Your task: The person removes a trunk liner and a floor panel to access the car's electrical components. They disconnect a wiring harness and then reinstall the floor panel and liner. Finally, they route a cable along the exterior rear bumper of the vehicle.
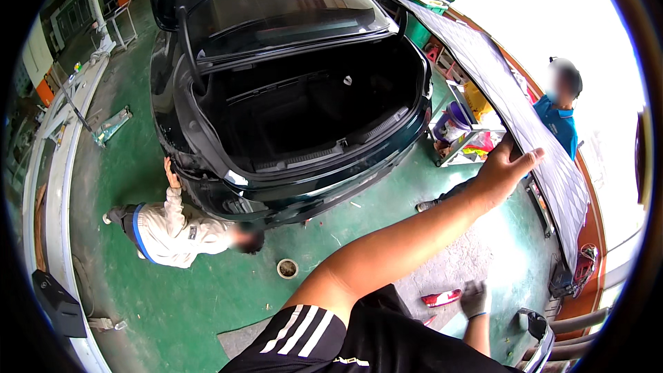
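My left hand [511, 173] reaches up to the right, fingers gripping the edge of a long silvery-grey quilted sheet [539, 193] with a dark edge. My right hand [475, 297], grey, apparently gloved and blurred, is low at the right beside a red and white lamp-like part [440, 298] on a grey patch of floor. Ahead is a dark car [331, 190] with its trunk [290, 110] open.
A person in beige [173, 235] crouches left, a hand on the car. A person in blue [556, 124] stands behind the sheet. A cart [449, 159] holds buckets. A jack [114, 124], white rail [59, 207] and small round container [287, 269] are on the floor.
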Available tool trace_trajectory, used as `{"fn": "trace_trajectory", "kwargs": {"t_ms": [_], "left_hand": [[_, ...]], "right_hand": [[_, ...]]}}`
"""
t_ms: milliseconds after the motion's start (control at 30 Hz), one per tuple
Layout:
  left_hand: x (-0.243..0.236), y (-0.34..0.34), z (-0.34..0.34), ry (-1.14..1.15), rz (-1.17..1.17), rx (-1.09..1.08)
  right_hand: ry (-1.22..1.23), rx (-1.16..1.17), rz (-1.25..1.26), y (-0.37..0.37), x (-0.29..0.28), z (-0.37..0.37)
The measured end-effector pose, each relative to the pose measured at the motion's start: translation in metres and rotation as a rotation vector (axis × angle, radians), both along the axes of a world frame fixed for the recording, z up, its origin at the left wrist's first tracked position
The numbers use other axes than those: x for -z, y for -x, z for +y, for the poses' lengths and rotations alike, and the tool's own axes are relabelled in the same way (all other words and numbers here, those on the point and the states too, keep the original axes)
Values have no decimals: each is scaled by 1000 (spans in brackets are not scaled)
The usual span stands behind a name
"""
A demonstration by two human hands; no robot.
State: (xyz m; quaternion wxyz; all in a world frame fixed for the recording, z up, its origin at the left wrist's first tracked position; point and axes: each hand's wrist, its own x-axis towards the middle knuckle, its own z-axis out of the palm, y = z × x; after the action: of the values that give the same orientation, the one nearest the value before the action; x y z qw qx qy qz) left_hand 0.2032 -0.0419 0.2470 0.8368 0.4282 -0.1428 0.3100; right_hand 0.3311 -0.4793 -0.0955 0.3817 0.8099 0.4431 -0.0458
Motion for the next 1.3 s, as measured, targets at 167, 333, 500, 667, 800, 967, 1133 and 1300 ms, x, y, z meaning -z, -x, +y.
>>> {"fn": "trace_trajectory", "kwargs": {"t_ms": [167,333,500,667,800,967,1133,1300], "left_hand": [[34,-67,31,17,-24,283],[139,-116,48,11,226,419],[333,-77,71,213,886,35],[414,34,112,396,1289,-377],[417,103,167,439,1386,-743],[430,114,264,197,1262,-1156],[468,74,373,-451,1572,-1271],[494,38,410,-782,1903,-1089]], "right_hand": [[-102,-582,325,45,80,96],[-537,46,1300,2,153,180],[-872,572,1493,-96,207,196],[-772,1076,1303,-193,194,254],[-802,1406,1252,-202,110,378],[-767,1251,1381,-183,48,530],[-644,824,1461,-168,18,656],[-742,805,1532,-193,32,772]]}}
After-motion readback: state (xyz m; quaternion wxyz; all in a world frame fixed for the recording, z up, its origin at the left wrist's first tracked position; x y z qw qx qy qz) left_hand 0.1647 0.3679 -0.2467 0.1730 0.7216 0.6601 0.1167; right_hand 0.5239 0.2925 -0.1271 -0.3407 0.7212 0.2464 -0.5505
